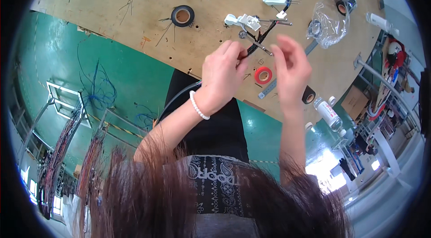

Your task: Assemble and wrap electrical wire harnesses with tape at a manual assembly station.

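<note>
left hand [222, 74] pinched shut on black taped wire bundle [258, 42] above plywood board [134, 22]. right hand [291, 65] half open, fingers curled beside bundle, holding nothing visible. risk: loose pinch lets bundle slip off white plastic clips [244, 20].

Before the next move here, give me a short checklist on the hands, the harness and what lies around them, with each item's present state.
1. Left hand pinching the black cable bundle: ok, fingers closed on it.
2. Right hand has a grip: cannot tell, fingers are curled beside the bundle but contact is not visible.
3. Bundle lies over the board: ok.
4. White connectors on the bundle's branches: ok, in view beyond the hands.
5. Red tape roll close by: ok, flat on the board between the hands.
6. Plastic bottle near the board's edge: cannot tell whether it is steady.
</note>
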{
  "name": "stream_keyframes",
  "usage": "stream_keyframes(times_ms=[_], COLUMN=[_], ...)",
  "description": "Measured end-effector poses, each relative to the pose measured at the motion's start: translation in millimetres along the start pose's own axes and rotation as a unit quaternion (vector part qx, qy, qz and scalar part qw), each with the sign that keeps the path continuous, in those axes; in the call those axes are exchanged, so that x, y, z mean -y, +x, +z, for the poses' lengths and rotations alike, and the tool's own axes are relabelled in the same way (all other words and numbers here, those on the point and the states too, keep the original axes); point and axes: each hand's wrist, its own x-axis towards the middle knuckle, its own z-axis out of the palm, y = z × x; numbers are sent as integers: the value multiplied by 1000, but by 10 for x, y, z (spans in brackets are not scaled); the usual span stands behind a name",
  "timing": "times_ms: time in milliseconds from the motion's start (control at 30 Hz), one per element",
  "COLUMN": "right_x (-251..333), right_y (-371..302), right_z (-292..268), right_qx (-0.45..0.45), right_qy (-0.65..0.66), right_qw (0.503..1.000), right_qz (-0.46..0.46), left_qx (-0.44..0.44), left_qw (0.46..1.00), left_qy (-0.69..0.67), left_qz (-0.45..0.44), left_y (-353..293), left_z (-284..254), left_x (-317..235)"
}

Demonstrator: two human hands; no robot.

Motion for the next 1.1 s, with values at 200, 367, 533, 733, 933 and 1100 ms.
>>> stream_keyframes(times_ms=[200,367,533,733,933,1100], right_x=[-176,-65,-91,-203,-276,-355], right_y=[-422,-240,-220,-328,-416,-424], right_z=[264,425,528,617,720,746], right_qx=[-32,-48,-85,-60,-50,0], right_qy=[159,226,141,290,281,358], right_qw=[970,955,976,937,936,890], right_qz=[181,184,144,186,208,282], left_qx=[-22,47,111,154,169,-30], left_qw=[999,986,981,976,983,981], left_qy=[33,-150,-161,-154,-61,12], left_qz=[17,-55,-22,-4,25,191], left_y=[-127,-61,-49,28,-32,118], left_z=[-12,-95,-50,-121,-190,-191], left_x=[-62,13,110,245,394,337])
